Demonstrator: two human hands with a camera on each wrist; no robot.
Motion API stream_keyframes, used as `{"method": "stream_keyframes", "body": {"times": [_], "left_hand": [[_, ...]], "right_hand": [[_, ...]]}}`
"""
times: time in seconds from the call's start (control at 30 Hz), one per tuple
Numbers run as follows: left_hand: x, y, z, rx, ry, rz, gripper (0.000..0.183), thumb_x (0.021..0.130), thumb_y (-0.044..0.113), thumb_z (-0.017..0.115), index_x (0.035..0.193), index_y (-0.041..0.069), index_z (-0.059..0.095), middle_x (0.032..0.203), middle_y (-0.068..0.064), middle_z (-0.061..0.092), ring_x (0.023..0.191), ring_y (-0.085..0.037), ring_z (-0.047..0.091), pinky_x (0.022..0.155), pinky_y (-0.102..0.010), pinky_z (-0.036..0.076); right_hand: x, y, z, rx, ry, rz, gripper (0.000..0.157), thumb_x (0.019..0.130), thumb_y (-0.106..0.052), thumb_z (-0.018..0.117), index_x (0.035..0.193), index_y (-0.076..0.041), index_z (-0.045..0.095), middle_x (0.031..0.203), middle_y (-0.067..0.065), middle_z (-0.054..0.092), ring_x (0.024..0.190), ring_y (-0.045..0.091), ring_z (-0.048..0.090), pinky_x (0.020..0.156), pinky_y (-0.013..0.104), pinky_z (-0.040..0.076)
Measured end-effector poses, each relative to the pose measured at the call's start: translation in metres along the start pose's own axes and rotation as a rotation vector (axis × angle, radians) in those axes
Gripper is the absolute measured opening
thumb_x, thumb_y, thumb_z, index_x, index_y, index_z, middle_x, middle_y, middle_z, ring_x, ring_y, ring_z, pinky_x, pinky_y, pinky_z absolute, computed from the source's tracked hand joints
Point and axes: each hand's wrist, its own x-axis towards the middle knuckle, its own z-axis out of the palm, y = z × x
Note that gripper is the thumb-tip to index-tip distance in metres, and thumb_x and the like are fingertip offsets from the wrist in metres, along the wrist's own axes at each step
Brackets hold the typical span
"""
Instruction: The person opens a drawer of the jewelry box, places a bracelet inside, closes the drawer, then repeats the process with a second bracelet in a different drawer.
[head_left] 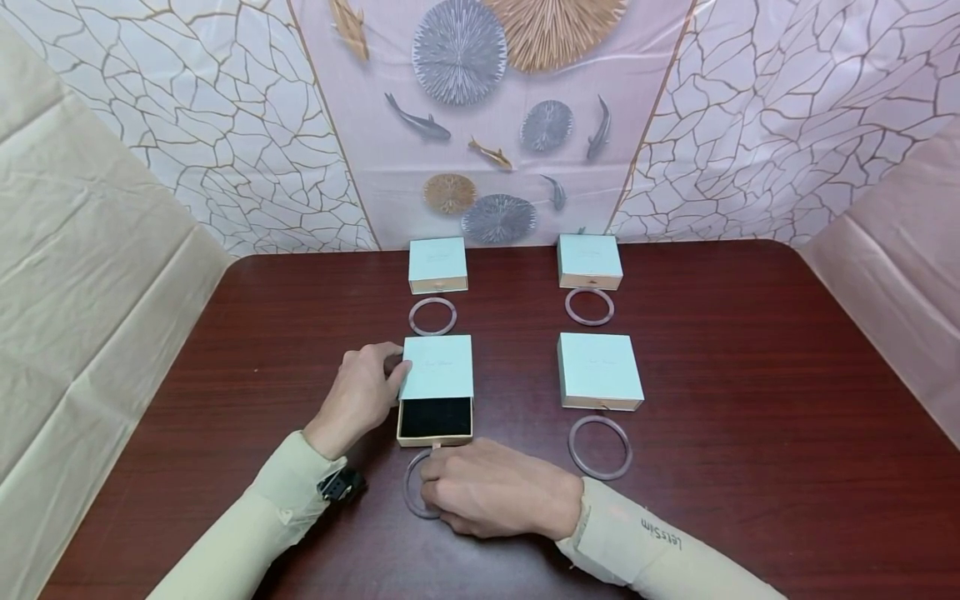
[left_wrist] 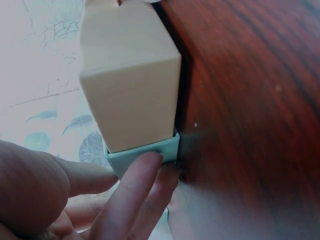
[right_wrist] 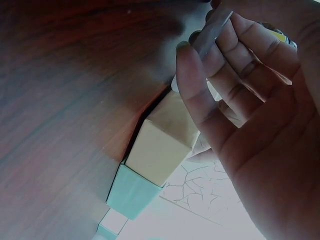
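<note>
The near left box (head_left: 442,371) sits flat with its mint-green top facing up. Its cream drawer (head_left: 435,442) is pulled partly out toward the person, and its inside is black. The left hand (head_left: 358,390) holds the cover's side. Just in front, the right hand (head_left: 498,490) pinches a round, purple-grey bangle (head_left: 408,490) (the hand hides part of the ring).

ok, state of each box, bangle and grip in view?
near-left box: drawer partly out, black inside showing
near-right box: closed
far-left box: closed
far-right box: closed
near-left bangle: held, partly hidden
near-right bangle: flat on table
far-left bangle: flat on table
far-right bangle: flat on table
left grip: touching near-left box's side
right grip: pinching near-left bangle
</note>
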Motion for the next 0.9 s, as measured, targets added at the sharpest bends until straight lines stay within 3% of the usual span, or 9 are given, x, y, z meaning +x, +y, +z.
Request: {"method": "stream_keyframes", "body": {"times": [0.53, 0.9], "left_hand": [[-0.0001, 0.0001, -0.0007, -0.006, -0.017, -0.023, 0.026, 0.104, 0.016, 0.058, 0.120, 0.000, 0.070, 0.064, -0.004, 0.062, 0.055, -0.012, 0.056, 0.058, -0.027, 0.046], [-0.0005, 0.0009, -0.0011, -0.018, -0.022, -0.018, 0.023, 0.104, 0.015, 0.058, 0.117, 0.001, 0.071, 0.067, -0.004, 0.063, 0.055, -0.012, 0.057, 0.059, -0.027, 0.046]], "right_hand": [[0.0011, -0.0004, 0.0003, -0.030, 0.027, -0.023, 0.017, 0.089, -0.022, 0.072, 0.074, -0.028, 0.064, 0.086, -0.016, 0.062, 0.088, 0.005, 0.062, 0.069, 0.020, 0.053], [0.0017, 0.0010, 0.0006, -0.028, 0.051, -0.045, 0.017, 0.089, -0.022, 0.071, 0.075, -0.026, 0.064, 0.086, -0.015, 0.061, 0.090, 0.005, 0.061, 0.071, 0.020, 0.052]]}}
